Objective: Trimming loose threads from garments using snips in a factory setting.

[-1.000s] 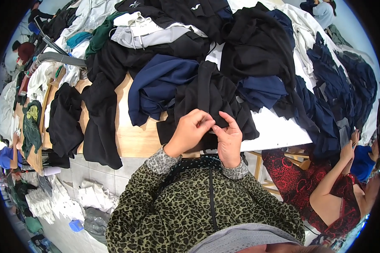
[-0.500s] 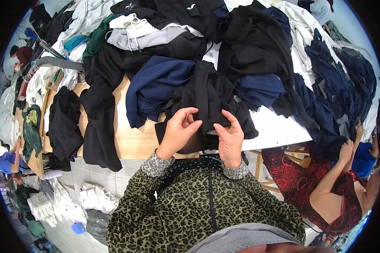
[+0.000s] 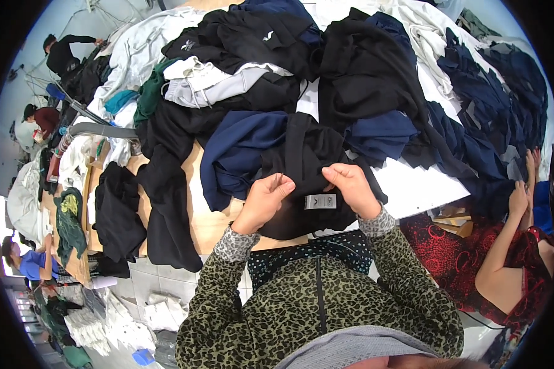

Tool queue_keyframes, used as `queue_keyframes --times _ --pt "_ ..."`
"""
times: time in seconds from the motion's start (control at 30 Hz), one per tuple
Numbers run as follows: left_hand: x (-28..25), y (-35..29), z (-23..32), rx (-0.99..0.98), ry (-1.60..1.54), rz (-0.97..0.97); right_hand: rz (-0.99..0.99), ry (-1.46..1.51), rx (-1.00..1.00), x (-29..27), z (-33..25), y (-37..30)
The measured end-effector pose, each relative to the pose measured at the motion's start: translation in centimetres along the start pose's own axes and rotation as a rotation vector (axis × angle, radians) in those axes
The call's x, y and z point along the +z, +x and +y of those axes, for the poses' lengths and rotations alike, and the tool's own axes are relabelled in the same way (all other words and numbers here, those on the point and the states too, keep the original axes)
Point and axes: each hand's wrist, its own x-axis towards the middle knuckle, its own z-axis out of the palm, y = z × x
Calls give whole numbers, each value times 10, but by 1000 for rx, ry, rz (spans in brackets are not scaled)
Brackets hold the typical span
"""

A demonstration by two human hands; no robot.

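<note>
Both hands at work on a black garment (image 3: 289,222), which lies bunched at the near edge of the table (image 3: 210,226), directly in front of me. My left hand (image 3: 264,202) pinches dark cloth between thumb and fingertips; my right hand (image 3: 354,189) does likewise, its thumb and forefinger pressed together. Black against black, I cannot tell how many layers lie in either pinch. A pale label (image 3: 321,202) shows face up on the black cloth, just below the right fingertips and clear of them.

Note the span between the two pinches. For good handling, I judge that both should stand level and draw apart gently and equally, so that the edge runs straight without stretching; a harder pull on one side would skew the label. The fingertips serve best close to the edge, leaving the middle open to the eye, while the table bears the weight of the cloth.

Surroundings: a navy garment (image 3: 240,147) touches the black one on my left, and a navy fold (image 3: 381,135) lies near on my right, beside a bare white surface (image 3: 434,195). Either neighbour could be dragged along, so small wrist movements seem wiser than a broad lift. Farther back lies a light grey garment (image 3: 221,92); at far right, a co-worker in red-patterned clothing (image 3: 437,249) handles other dark cloth.
</note>
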Motion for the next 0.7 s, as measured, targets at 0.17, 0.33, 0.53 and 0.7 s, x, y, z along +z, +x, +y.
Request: queue_keyframes --times 0.17,0.33,0.53,0.7 --pt "-1 1 -6 -305 -375 8 -44 249 151 -1 2 7" --pt "-4 7 -17 -364 -500 22 -23 285 193 6 -1 10" --pt "-16 6 15 -281 -252 46 82 -177 -135 9 -10 1" --pt "-73 0 10 50 -510 571 337 -690 -350 2 11 -19"
